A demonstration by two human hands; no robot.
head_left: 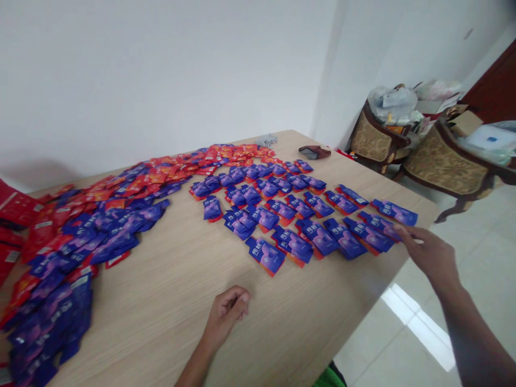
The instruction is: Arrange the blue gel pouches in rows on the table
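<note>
My right hand is at the table's right edge, its thumb and fingertips pinching the end of a blue sachet at the right end of the nearest rows. Over the bare wood in front of me, my left hand is loosely curled, with nothing visible in it. Blue sachets with orange-red ones beneath lie in rows across the table's right half. A single blue-topped sachet lies closest to my left hand. Beyond my right fingertips, another blue sachet lies at the row's end.
A long heap of mixed red and blue sachets runs along the wall and down the left side. Red packaging stands at far left. A dark cloth item and grey cloth lie at the back. Loaded armchairs stand beyond the table.
</note>
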